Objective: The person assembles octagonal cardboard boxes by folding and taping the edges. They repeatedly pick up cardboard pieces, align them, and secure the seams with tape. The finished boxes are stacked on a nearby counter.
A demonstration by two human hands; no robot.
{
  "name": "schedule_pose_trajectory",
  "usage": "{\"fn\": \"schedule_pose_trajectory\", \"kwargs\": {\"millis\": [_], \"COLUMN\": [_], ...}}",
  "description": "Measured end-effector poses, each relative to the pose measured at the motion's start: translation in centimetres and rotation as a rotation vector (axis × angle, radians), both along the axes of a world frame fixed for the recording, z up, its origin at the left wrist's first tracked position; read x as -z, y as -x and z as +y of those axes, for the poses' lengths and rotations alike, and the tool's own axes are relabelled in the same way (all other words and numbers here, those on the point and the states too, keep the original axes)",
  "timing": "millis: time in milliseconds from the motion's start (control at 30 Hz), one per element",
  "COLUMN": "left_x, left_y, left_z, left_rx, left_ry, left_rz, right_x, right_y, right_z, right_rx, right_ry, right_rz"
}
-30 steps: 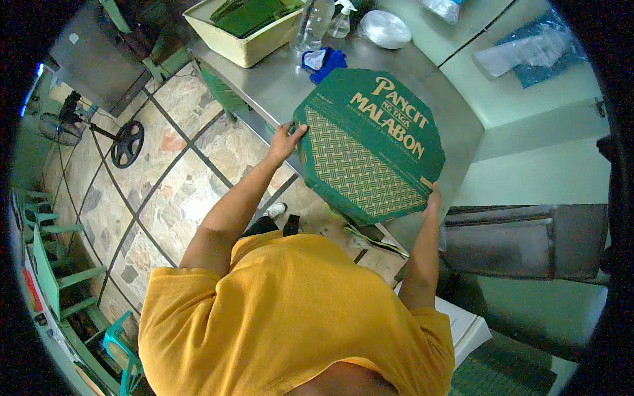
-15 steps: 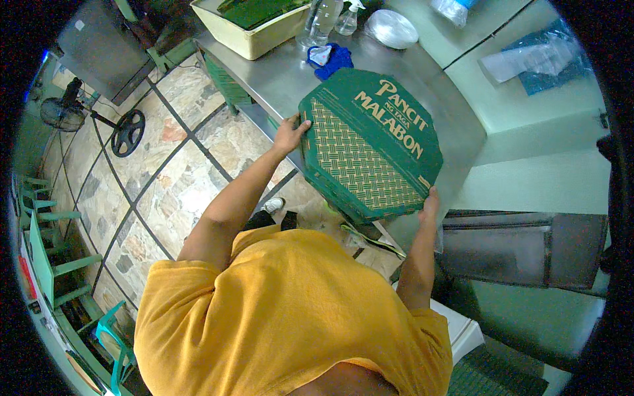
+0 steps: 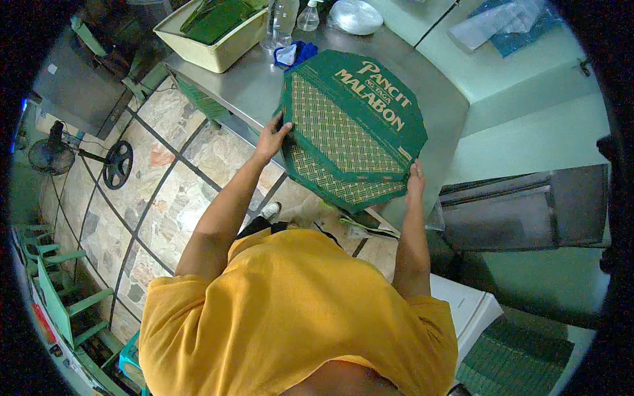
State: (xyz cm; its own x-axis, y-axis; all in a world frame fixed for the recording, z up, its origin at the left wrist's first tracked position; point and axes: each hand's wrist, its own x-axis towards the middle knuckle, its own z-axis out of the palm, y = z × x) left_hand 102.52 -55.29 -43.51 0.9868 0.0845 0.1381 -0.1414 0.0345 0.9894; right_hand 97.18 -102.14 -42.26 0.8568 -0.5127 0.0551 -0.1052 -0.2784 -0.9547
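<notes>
A green octagonal cardboard box (image 3: 340, 125) with pale lettering and a woven-pattern panel lies flat over the near side of a steel table. Beneath it, a second box of the same pattern (image 3: 320, 177) sticks out toward me. My left hand (image 3: 273, 137) grips the upper box's left edge, thumb on top and fingers mostly hidden below. At the right corner, my right hand (image 3: 415, 183) is closed on the same box's edge, its fingertips along the rim. How high the upper box stands off the lower one I cannot tell.
On the steel table (image 3: 228, 89) stand a cream tub (image 3: 221, 58) holding green leaves, a clear bottle (image 3: 280, 26), a spray bottle (image 3: 308, 16), a blue cloth (image 3: 300, 54) and a stack of clear plastic lids (image 3: 356, 16). A fan (image 3: 53, 155) stands on the tiled floor at left.
The upper box has shifted away from me relative to the lower one, uncovering more of its woven top. Both hands moved with it. The whole view has turned slightly.
</notes>
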Motion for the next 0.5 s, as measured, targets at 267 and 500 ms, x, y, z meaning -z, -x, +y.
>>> {"fn": "schedule_pose_trajectory", "kwargs": {"millis": [267, 500], "left_x": [0.3, 1.2], "left_y": [-9.8, -20.3], "left_z": [3.2, 1.7], "left_rx": [-0.417, -0.181], "left_ry": [-0.251, -0.224], "left_rz": [0.039, 0.136], "right_x": [-1.2, -5.2], "right_y": [-1.0, -0.2], "right_z": [0.5, 6.6], "right_rx": [0.329, 0.166], "right_ry": [0.516, 0.123], "right_rz": [-0.221, -0.122]}}
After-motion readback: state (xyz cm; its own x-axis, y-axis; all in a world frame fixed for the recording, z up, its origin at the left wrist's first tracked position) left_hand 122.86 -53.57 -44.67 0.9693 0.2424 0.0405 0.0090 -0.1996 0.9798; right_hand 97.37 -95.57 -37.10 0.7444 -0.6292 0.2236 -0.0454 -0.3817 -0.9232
